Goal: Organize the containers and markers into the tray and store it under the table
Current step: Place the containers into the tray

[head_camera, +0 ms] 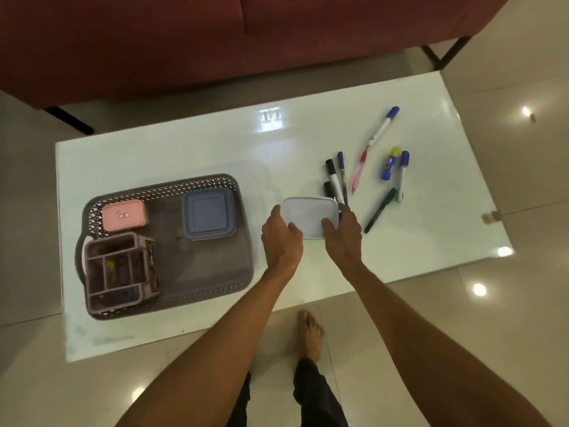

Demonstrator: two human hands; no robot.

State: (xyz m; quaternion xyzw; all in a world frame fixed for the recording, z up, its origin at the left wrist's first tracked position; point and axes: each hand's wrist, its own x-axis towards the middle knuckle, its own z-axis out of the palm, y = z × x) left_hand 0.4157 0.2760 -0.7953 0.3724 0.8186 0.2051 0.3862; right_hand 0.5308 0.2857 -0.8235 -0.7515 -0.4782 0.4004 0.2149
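Observation:
A grey perforated tray (197,282) lies on the left half of the white table (191,155). Inside it are a pink lidded box (123,215), a blue square lidded container (208,213) and a grey compartment organizer (120,269). A white lidded container (308,214) sits right of the tray; my left hand (281,235) grips its left side and my right hand (343,232) its right side. Several markers lie beyond it: black ones (334,180), a green one (380,210), blue-capped ones (403,175) (383,126), a pink pen (359,171) and a glue stick (389,164).
A dark red sofa (154,41) with black legs stands behind the table. The floor is glossy tile. My bare foot (311,334) stands at the table's near edge.

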